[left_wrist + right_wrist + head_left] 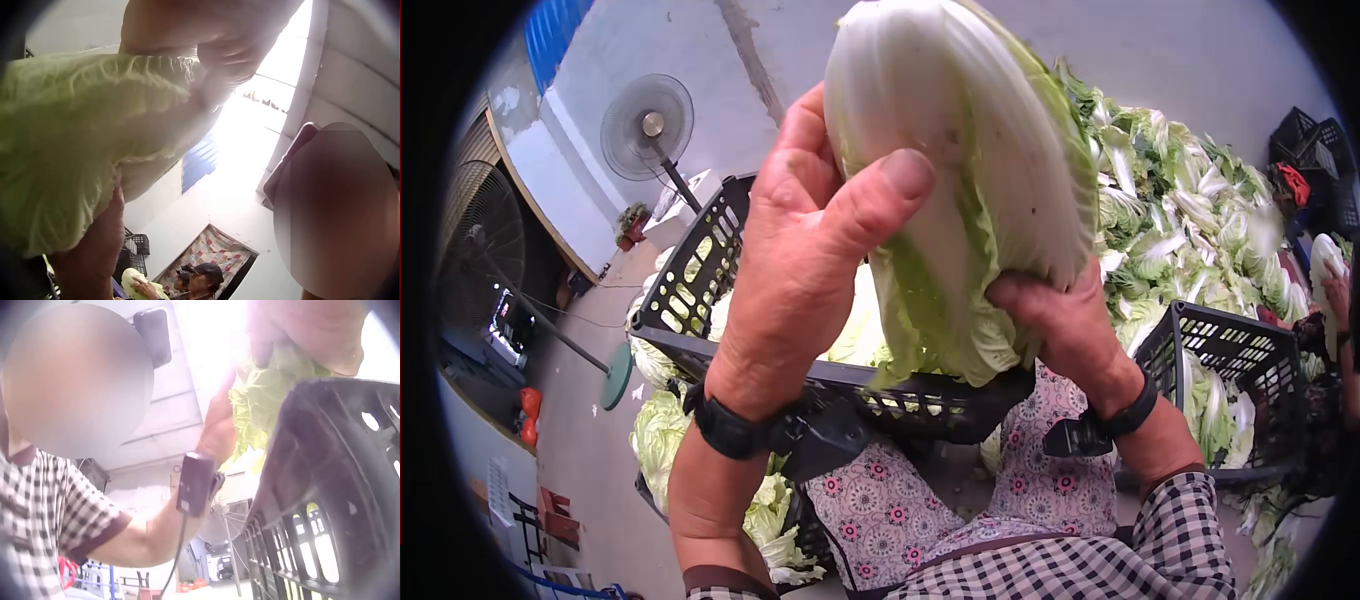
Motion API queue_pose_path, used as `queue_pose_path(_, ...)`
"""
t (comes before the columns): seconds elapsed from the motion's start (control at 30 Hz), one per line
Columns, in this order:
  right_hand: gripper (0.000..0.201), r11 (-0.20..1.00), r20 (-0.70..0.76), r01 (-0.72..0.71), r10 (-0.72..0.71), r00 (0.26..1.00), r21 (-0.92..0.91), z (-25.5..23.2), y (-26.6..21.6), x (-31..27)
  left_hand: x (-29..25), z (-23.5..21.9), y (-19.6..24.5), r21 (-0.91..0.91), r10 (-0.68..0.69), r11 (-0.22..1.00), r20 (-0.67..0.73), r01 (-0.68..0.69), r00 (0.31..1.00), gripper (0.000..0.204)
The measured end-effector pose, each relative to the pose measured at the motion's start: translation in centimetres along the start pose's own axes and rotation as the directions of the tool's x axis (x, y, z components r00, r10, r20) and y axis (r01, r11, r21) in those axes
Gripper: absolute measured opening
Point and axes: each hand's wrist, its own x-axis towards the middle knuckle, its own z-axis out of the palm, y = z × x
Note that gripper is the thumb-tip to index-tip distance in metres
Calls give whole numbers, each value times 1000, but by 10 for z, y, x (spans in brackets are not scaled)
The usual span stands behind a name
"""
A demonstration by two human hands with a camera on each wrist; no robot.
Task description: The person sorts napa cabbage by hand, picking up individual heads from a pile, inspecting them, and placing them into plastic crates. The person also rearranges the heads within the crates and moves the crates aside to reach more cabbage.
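A large napa cabbage (960, 130) with white ribs and pale green leaf edges is held up in front of the person. The left hand (805, 220) grips its left side, thumb laid across the front and fingers behind. Lower down on the right, the right hand (1065, 320) holds the leafy end, its thumb over the front leaves and its fingers hidden behind. In the left wrist view the leafy part of the cabbage (75, 144) fills the left side. The right wrist view shows leaf tips beside a black crate's (312, 462) wall.
Below the cabbage, a black plastic crate (665, 340) holds more cabbages. Another crate (1240, 350) stands at right, before a big heap of cabbages (1180, 210). Loose cabbages (660, 430) lie lower left. A pedestal fan (650, 125) stands behind. Another person's hand (1338, 295) is at the right edge.
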Motion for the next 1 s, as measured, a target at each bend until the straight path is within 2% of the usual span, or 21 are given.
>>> queue_pose_path(0.03, 51, 998, -26, 0, 2, 1000, 67, -2, 0, 0, -1, -5, -5, -49, -56, 997, 15, 57, 998, 80)
queue_pose_path(0.13, 47, 992, -117, -27, 41, 992, 120, -12, 0, -5, -14, -12, -21, 38, -157, 987, 6, 156, 988, 85)
queue_pose_path(0.17, 46, 995, -182, -21, 38, 983, 98, -19, -1, -7, -20, -22, -24, 142, -220, 967, 42, 212, 975, 79)
queue_pose_path(0.2, 43, 997, -203, 26, -10, 979, 76, -32, 0, -9, -28, -28, -25, 250, -235, 945, 69, 211, 970, 62)
queue_pose_path(0.27, 41, 995, -286, 54, -27, 958, 86, -49, -15, -16, -41, -50, -26, 389, -269, 898, 109, 208, 957, 45)
queue_pose_path(0.33, 48, 1000, -384, 11, -13, 923, -7, -88, -28, -29, -57, -72, -28, 552, -336, 806, 126, 215, 934, 36)
queue_pose_path(0.37, 46, 999, -429, 24, -34, 903, -29, -109, -36, -38, -66, -82, -31, 631, -395, 736, 105, 246, 913, 34)
queue_pose_path(0.4, 43, 998, -469, 36, -56, 881, -52, -128, -44, -46, -76, -92, -36, 717, -402, 664, 101, 214, 910, 31)
queue_pose_path(0.47, 41, 996, -514, 65, -91, 853, -68, -158, -62, -64, -84, -90, -32, 810, -404, 557, 75, 181, 912, 27)
queue_pose_path(0.53, 37, 989, -596, 33, -115, 795, -146, -194, -80, -87, -83, -79, -25, 856, -425, 485, 50, 180, 904, 24)
queue_pose_path(0.57, 38, 971, -628, -13, -146, 765, -240, -210, -87, -98, -83, -76, -24, 877, -433, 447, 40, 176, 901, 23)
queue_pose_path(0.63, 38, 904, -683, -115, -223, 695, -412, -239, -100, -125, -88, -78, -29, 874, -377, 460, 29, 160, 926, 23)
queue_pose_path(0.73, 42, 732, -707, -303, -331, 625, -611, -273, -111, -169, -91, -78, -32, 876, -330, 461, 19, 143, 944, 23)
queue_pose_path(0.83, 45, 616, -786, -509, -343, 514, -601, -330, -117, -223, -95, -81, -36, 862, -279, 494, 34, 113, 960, 22)
queue_pose_path(0.9, 46, 524, -823, -637, -315, 472, -566, -359, -120, -253, -95, -81, -32, 876, -319, 460, 12, 143, 948, 23)
queue_pose_path(1.0, 47, 398, -853, -761, -333, 401, -513, -375, -115, -289, -95, -79, -33, 870, -319, 471, 17, 143, 948, 23)
